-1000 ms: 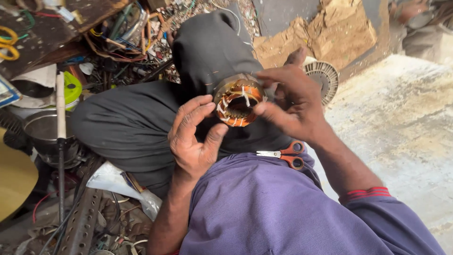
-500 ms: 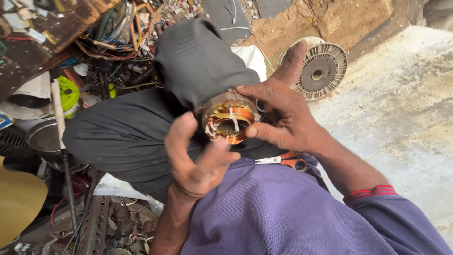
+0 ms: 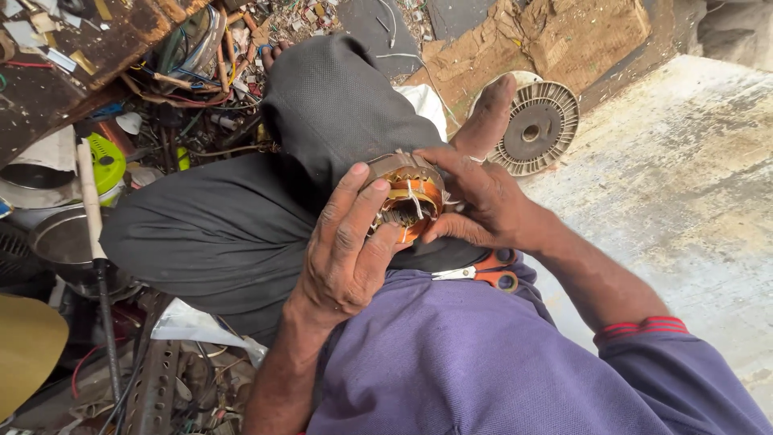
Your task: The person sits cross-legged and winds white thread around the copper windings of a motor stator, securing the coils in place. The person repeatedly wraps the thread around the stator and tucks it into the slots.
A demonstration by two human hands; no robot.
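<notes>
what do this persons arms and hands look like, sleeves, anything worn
Both hands are bare, no gloves. The left hand and its forearm are uncovered as far as the view shows. The right hand has a bare forearm that ends at a purple sleeve with a red striped cuff. No watch or ring can be made out.

The motor stator shows glossy copper-coloured wire windings inside a dull, tarnished metal ring, with pale matt strips tucked among the coils. Just below it at 5 o'clock, the scissors have bright metal blades and smooth orange plastic handles. The trousers are matt dark grey woven cloth; the shirt is soft matt purple cloth. At 1 o'clock, the ribbed round disc looks like dull, dusty metal. The floor is rough, stained concrete.
</notes>
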